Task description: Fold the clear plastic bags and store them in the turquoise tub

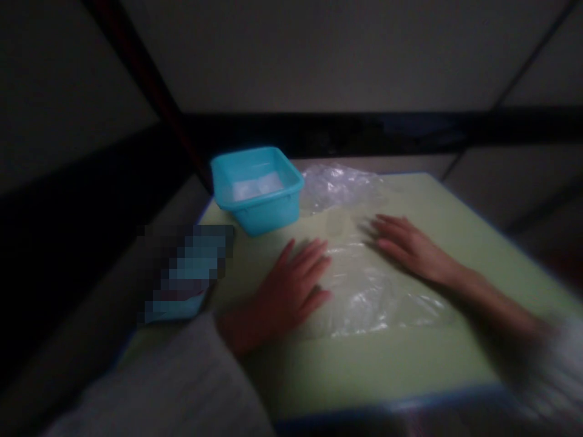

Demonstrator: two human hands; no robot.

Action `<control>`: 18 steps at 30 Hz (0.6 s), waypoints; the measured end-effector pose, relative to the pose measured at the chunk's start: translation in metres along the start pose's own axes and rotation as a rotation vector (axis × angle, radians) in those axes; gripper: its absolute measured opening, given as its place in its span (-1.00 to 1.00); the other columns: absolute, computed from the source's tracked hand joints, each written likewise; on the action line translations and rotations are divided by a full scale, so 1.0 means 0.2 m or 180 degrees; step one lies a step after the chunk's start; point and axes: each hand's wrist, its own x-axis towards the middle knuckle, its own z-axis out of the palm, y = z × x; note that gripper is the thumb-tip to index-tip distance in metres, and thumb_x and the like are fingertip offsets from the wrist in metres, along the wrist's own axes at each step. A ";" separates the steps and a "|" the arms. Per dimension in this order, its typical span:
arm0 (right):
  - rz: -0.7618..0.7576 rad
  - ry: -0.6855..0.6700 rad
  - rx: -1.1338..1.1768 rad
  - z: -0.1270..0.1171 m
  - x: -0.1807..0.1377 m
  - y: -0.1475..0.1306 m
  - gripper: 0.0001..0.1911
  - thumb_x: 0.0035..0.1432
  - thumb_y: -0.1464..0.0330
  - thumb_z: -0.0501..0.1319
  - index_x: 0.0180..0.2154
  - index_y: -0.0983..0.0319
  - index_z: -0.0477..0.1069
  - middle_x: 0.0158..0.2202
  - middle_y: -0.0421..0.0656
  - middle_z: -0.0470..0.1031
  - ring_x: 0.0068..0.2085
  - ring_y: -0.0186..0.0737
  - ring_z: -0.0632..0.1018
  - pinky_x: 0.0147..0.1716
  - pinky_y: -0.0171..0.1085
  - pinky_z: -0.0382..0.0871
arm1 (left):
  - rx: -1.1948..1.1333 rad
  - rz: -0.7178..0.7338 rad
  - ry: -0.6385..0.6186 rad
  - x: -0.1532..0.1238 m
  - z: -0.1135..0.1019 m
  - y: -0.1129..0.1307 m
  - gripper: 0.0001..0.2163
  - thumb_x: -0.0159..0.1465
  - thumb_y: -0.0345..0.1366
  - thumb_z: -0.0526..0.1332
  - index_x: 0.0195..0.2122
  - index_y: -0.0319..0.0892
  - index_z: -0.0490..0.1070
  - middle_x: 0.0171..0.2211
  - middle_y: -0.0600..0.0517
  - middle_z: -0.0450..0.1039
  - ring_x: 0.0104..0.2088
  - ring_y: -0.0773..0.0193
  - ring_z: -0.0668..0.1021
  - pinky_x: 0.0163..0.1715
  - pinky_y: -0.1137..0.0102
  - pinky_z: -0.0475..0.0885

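A clear plastic bag (364, 297) lies spread over the yellow-green tabletop (355, 370), with light glinting off its wrinkles. My left hand (296, 279) is open at the left side of this bag, palm down and fingers apart. On the other side, my right hand (410, 246) is open too, its fingers stretched toward the bag's middle and slightly blurred. Neither hand grips anything. Whether the fingertips press on the plastic or hover just above it, I cannot tell.
Behind my left hand stands a turquoise plastic basin (268, 209) with white, flat pieces (258, 186) inside. Crumpled clear plastic (339, 185) lies to its right. A pixelated flat object (194, 273) rests at the table's left edge. A pale wall rises beyond the table.
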 end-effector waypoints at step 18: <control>-0.0251 -0.0411 -0.0775 0.05 0.00 0.04 -0.51 0.31 0.12 -0.02 0.12 0.25 0.31 0.18 0.12 0.27 0.21 0.10 0.27 0.16 0.25 0.00 | 0.0013 -0.0469 -0.0032 0.00 0.05 -0.02 -0.68 0.35 -0.29 0.04 0.11 -0.18 0.27 0.24 -0.13 0.16 0.28 0.10 0.14 0.24 -0.02 -0.09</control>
